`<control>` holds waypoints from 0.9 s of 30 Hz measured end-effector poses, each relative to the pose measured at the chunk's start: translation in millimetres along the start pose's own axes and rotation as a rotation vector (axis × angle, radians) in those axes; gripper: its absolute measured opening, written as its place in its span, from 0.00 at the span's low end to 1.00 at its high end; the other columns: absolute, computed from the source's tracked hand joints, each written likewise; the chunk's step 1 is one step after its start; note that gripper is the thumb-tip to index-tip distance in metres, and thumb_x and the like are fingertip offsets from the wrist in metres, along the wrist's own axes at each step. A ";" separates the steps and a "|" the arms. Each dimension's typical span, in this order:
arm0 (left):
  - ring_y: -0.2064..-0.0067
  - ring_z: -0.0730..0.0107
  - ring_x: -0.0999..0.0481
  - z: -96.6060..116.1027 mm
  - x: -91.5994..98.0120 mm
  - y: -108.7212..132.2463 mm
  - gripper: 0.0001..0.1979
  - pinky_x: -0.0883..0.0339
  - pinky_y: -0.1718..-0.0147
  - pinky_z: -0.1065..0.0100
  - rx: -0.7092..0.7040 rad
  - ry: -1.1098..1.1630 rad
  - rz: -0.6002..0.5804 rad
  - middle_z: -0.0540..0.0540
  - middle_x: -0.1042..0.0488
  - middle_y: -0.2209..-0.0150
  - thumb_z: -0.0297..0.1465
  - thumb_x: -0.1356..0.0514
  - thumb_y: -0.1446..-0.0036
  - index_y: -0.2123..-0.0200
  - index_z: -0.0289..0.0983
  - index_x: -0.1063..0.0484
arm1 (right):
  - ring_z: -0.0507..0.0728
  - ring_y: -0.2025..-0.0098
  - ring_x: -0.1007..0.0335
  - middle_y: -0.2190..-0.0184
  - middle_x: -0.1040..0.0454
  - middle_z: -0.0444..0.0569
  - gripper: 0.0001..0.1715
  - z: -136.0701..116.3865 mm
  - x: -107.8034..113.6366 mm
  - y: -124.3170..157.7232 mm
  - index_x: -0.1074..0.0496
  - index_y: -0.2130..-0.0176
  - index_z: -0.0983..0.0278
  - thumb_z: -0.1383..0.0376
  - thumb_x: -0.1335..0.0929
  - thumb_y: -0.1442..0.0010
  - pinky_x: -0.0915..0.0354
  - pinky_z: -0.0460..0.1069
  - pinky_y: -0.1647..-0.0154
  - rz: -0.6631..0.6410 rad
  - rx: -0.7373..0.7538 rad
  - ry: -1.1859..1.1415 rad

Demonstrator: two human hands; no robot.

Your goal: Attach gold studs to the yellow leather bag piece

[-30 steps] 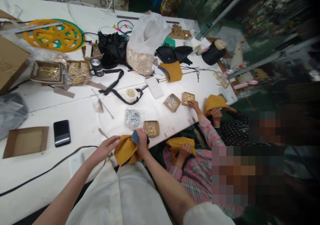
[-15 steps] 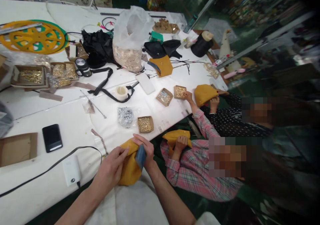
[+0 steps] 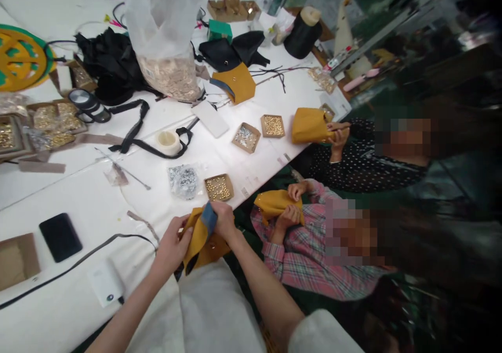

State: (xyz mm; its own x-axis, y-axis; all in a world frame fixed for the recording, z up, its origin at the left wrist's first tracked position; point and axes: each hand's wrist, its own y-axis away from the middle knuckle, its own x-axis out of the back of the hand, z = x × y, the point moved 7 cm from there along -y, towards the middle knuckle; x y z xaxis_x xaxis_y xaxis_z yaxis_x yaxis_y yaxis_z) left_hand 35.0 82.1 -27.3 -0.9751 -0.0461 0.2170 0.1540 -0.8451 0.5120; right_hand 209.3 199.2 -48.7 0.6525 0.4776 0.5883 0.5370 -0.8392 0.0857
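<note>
A mustard-yellow bag piece (image 3: 197, 239) of soft, leather-like material hangs between my two hands over my lap, at the table's front edge. Its folded flap shows a blue underside, and a small metal stud sits on its lower right part. My left hand (image 3: 173, 244) pinches the left edge between thumb and fingers. On the upper right, my right hand (image 3: 224, 221) is closed on the blue-backed flap; its fingertips are partly hidden. Just beyond my hands stand a cardboard box (image 3: 231, 186) of gold studs and a clear bag (image 3: 183, 181) of silvery pieces.
Two people sit along the table to my right, each holding a yellow bag piece (image 3: 279, 202). Farther back are small boxes of studs, a tape roll (image 3: 168, 141) and a large plastic bag (image 3: 168, 55). A phone (image 3: 60, 237) and white power bank (image 3: 105, 282) lie left.
My hands have turned the bag piece, folding its blue side upward. My view has shifted. The nearest person's hand has moved from the stud box to their own yellow piece.
</note>
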 end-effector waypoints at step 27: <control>0.59 0.28 0.12 -14.4 -173.1 -287.7 0.31 0.21 0.64 0.44 -0.359 -1.271 -0.406 0.33 0.15 0.59 0.25 0.50 0.23 0.21 0.35 0.41 | 0.60 0.57 0.24 0.66 0.21 0.51 0.12 87.1 -27.0 39.7 0.22 0.59 0.62 0.63 0.31 0.21 0.32 0.55 0.53 -0.033 0.014 -0.030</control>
State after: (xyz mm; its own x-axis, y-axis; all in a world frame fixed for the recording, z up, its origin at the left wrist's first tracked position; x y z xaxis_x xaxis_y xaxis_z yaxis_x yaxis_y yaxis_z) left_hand 157.2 325.5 -224.1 -0.0971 0.5831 0.8066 -0.3415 -0.7807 0.5233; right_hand 259.7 175.7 -131.2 0.6500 0.5130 0.5606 0.5660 -0.8191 0.0932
